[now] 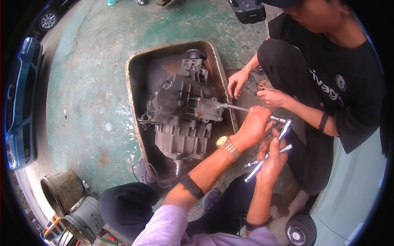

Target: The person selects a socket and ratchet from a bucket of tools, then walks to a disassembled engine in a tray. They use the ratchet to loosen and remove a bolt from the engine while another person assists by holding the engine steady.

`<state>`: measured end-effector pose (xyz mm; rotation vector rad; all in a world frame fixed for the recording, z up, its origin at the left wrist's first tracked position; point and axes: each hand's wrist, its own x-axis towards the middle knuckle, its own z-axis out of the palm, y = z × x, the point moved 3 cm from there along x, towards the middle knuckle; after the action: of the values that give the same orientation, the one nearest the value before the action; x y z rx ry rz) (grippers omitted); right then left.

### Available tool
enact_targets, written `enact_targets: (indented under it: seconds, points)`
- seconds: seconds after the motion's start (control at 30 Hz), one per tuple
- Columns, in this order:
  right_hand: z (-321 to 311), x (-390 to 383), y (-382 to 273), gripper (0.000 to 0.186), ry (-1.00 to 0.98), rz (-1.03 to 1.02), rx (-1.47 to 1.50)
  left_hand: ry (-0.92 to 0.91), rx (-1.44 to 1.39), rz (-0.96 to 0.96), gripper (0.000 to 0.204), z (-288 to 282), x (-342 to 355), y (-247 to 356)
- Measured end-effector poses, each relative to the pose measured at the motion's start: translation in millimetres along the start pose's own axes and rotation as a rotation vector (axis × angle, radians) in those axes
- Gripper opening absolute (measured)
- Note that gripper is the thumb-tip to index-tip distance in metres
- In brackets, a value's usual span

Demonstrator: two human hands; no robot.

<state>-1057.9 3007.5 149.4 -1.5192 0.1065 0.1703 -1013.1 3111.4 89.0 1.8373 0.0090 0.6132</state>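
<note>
A grey cast gearbox lies in a rusty metal tray in front of me, with a long metal rod sticking out from its right side. My left hand, wearing a watch at the wrist, is closed on a silver socket piece near the rod's outer end. Below it my right hand grips a ratchet and a second silver bar, which crosses the ratchet's handle. The ratchet's head is at the socket piece; whether they are joined is unclear.
A co-worker in black squats at the right, their hands by the tray's edge. Dirty buckets stand at lower left, a blue car at the far left, a wheel at lower right and a black case at the top.
</note>
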Motion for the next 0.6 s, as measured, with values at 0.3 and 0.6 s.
enact_targets:
  seconds: [0.3, 0.6]
  points:
    - [-18, 29, -37, 0.029, -0.219, 0.006, -0.009, 0.014, 0.031, 0.025, 0.017, -6, 23, 4]
    - [-67, -7, -35, 0.035, -0.279, -0.081, 0.039, -0.053, -0.085, 0.064, 0.016, -5, -5, 56]
